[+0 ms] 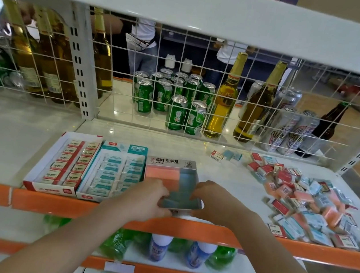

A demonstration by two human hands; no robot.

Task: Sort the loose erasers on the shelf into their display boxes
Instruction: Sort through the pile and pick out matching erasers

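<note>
Three display boxes stand side by side at the shelf's front. The red-and-white box (66, 163) and the teal box (114, 168) are filled with rows of erasers. The grey box with Korean lettering (174, 162) holds orange and grey-blue erasers. My left hand (148, 198) grips that grey box at its front left corner. My right hand (216, 202) holds its front right side, fingers curled at the rim. A heap of loose erasers (304, 201) in red, teal, orange and grey wrappers lies on the right of the shelf.
A few stray erasers (226, 156) lie near the wire grid back (184, 71). Behind the grid stand green cans, amber bottles and silver cans. The orange shelf edge (98, 210) runs in front. Bottles sit on the lower shelf (178, 250).
</note>
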